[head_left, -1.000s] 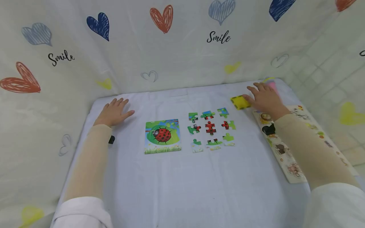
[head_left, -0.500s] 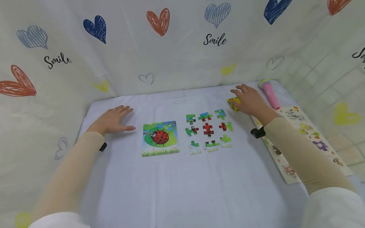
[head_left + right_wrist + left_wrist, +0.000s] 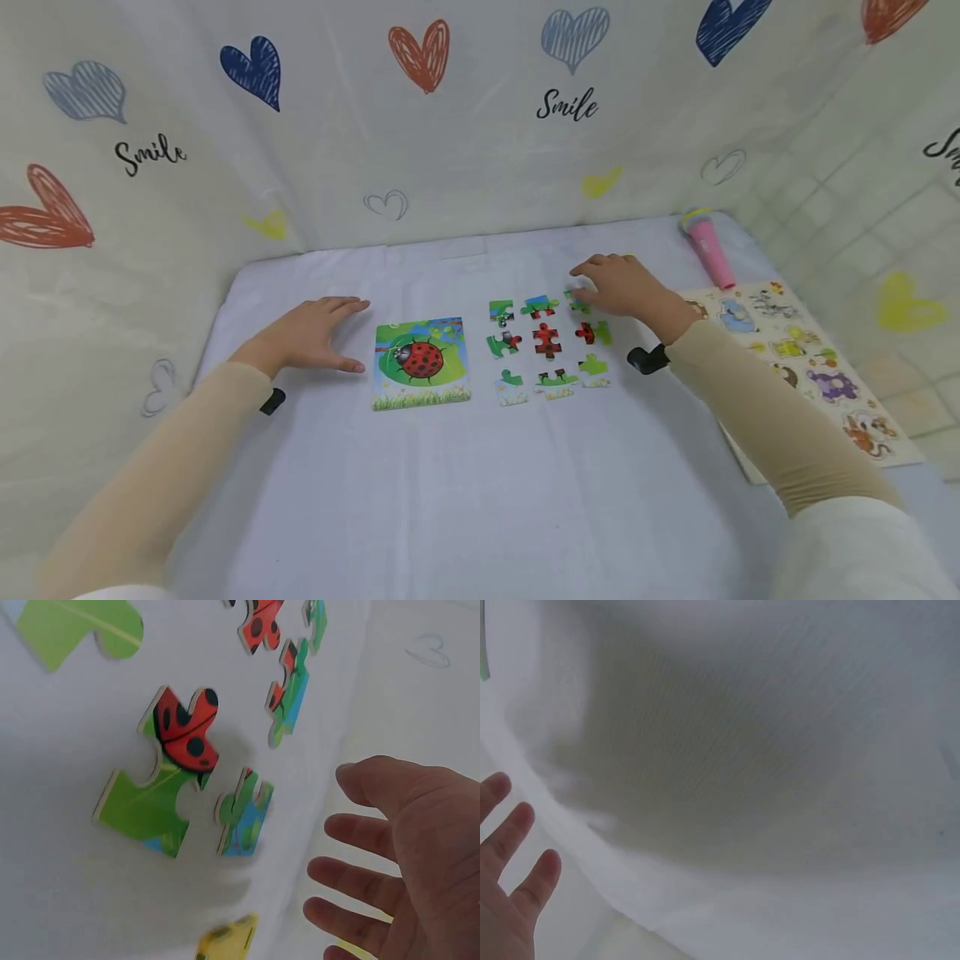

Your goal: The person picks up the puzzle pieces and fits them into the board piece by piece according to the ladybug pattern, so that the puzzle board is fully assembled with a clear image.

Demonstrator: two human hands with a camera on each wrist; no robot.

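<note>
A square ladybug picture card [image 3: 421, 364] lies flat on the white-covered table. To its right, several loose jigsaw pieces are set out in rows, with a red spotted piece [image 3: 547, 340] in the middle. My left hand [image 3: 307, 335] hovers just left of the card, fingers spread and nothing in it. Over the far right corner of the pieces is my right hand [image 3: 622, 287], fingers relaxed and holding nothing. It partly covers the blue-green corner piece [image 3: 246, 814] in the head view; the right wrist view shows that piece apart from the fingers.
A pink toy microphone [image 3: 709, 250] lies at the back right. Beside the right forearm is a board of animal pictures [image 3: 832, 385]. A yellow tile [image 3: 229, 939], mostly hidden behind the right hand in the head view, lies near the pieces. A heart-patterned cloth [image 3: 480, 150] hangs behind the table.
My right hand has moved left and nearer, from the yellow tile to the corner of the pieces. My left hand has shifted right and nearer, towards the card.
</note>
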